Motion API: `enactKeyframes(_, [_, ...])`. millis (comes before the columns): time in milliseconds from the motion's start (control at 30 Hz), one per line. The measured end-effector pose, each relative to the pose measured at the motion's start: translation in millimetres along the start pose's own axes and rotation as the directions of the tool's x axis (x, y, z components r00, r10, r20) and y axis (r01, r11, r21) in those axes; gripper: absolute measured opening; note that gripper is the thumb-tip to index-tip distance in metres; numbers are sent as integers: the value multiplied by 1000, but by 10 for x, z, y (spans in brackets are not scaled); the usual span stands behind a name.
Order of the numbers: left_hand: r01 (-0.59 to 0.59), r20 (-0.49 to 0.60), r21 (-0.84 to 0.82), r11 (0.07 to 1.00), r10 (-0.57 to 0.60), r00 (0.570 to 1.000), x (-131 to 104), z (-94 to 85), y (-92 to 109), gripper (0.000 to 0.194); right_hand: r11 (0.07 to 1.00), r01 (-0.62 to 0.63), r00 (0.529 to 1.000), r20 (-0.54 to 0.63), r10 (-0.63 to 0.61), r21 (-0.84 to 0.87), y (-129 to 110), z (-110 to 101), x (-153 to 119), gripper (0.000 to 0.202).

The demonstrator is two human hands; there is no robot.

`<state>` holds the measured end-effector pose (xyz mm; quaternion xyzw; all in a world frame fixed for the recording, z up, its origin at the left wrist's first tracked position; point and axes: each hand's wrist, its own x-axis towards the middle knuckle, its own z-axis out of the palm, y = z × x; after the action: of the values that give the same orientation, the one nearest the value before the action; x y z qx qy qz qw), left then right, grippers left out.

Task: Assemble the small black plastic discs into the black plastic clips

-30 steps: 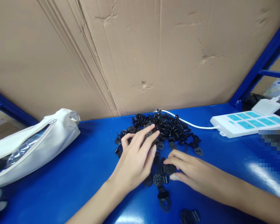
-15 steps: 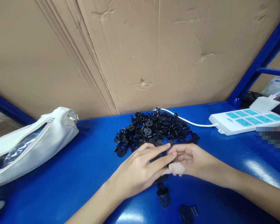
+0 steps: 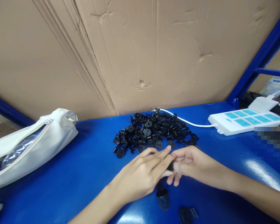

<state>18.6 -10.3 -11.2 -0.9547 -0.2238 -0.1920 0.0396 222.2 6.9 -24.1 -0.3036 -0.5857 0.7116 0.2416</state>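
Observation:
My left hand [image 3: 143,172] and my right hand [image 3: 189,160] meet over the blue tabletop, in front of a pile of black plastic clips [image 3: 151,129]. Between their fingertips a small black plastic clip [image 3: 170,166] partly shows; the left fingers lie over it and hide most of its shape. Something pale, like a wrap, covers my right thumb [image 3: 178,168]. Just below the hands a black clip with a round slotted base [image 3: 163,199] lies on the table. Another black clip [image 3: 188,214] sits nearer the front edge of the view.
A white power strip [image 3: 245,121] with blue sockets stands at the right, its cable [image 3: 189,123] running behind the pile. At the left lies an unzipped white pouch [image 3: 58,137]. Brown cardboard [image 3: 130,56] closes off the back, between blue frame posts [image 3: 254,62].
My right fingers have shifted, with the lower ones now stretched down below the left hand. The left fingers have closed further over the clip, and more of its black surface shows.

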Motion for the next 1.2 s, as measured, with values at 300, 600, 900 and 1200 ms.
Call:
enactKeyframes(300, [25,-17,148,989,-22,1000,15,9,92,35,992,-18,997,-68,26,126,-24,77,-57,23])
enactKeyframes(600, [257,-397,-177,950,-308,864,21,61,65,35,988,-17,998,-62,27,154,-14,184,-27,41])
enactKeyframes(900, [647,-259,120,753,-605,753,-79,69,-384,55,590,99,940,-118,-319,-801,148,4,3,24])
enactKeyframes(1200, [521,-213,108,847,-492,844,35,12,-104,35,265,157,938,60,-341,-951,274,-58,-59,41])
